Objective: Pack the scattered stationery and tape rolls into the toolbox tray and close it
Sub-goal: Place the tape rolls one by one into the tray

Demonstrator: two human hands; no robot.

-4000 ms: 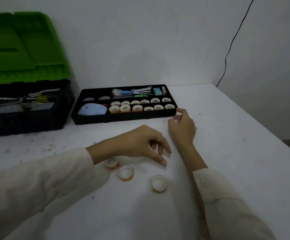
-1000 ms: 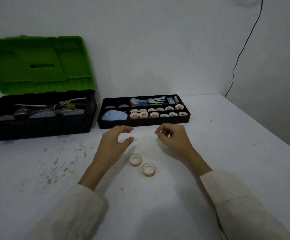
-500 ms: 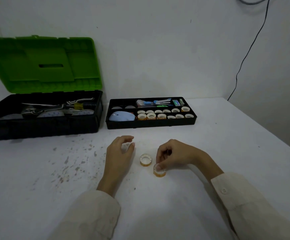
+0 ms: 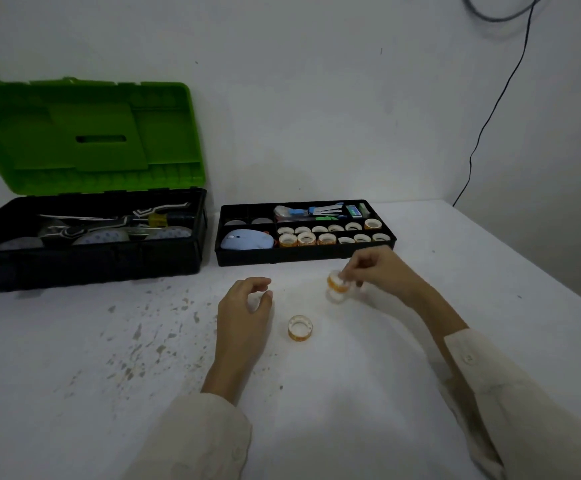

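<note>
Tape roll (image 4: 338,284) is pinched in the right hand (image 4: 382,271); left hand (image 4: 244,313) lies loosely curled, empty, near second roll (image 4: 300,328).

I log the left hand (image 4: 244,315) at frame centre, palm down, fingers loosely curled, holding nothing. Right hand (image 4: 384,271), right of centre and slightly blurred, pinches a tape roll (image 4: 337,283) at its fingertips; its sleeved forearm runs to the lower right corner.

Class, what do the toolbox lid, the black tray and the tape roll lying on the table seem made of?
Toolbox lid: green moulded plastic, matt, with ribbed recesses. Black tray: probably plastic too, moulded dividers. Tape roll: seemingly glossy clear tape on a pale core.
</note>
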